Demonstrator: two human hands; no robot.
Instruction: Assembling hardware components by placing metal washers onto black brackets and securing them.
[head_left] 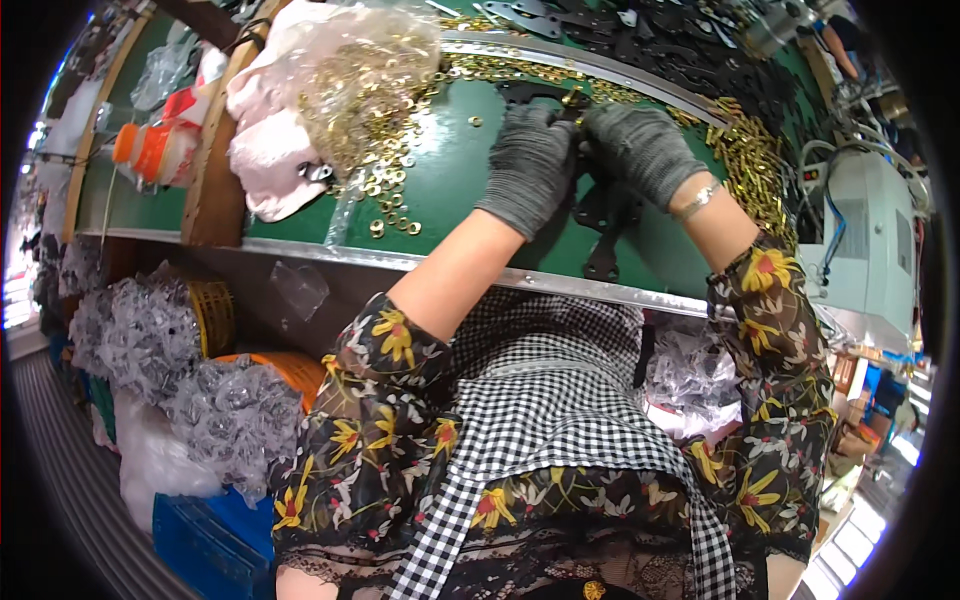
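1. The gloved left hand [528, 160] has its fingers curled onto a black plate [525, 93], over the far middle of the green bench [450, 190].
2. The right hand [645, 150] meets it at a small brass-coloured piece [573, 98]; its fingers bend inward, but the glove hides the contact, so I cannot tell whether they grasp it.
3. That piece could slip, as knit fabric probably dulls touch, and be lost among the brass pins [750, 170] at right.
4. A brushing left forearm could scatter loose rings [385, 185] over the near edge.
5. A dropped plate could knock the black parts [603, 225] lying nearer.
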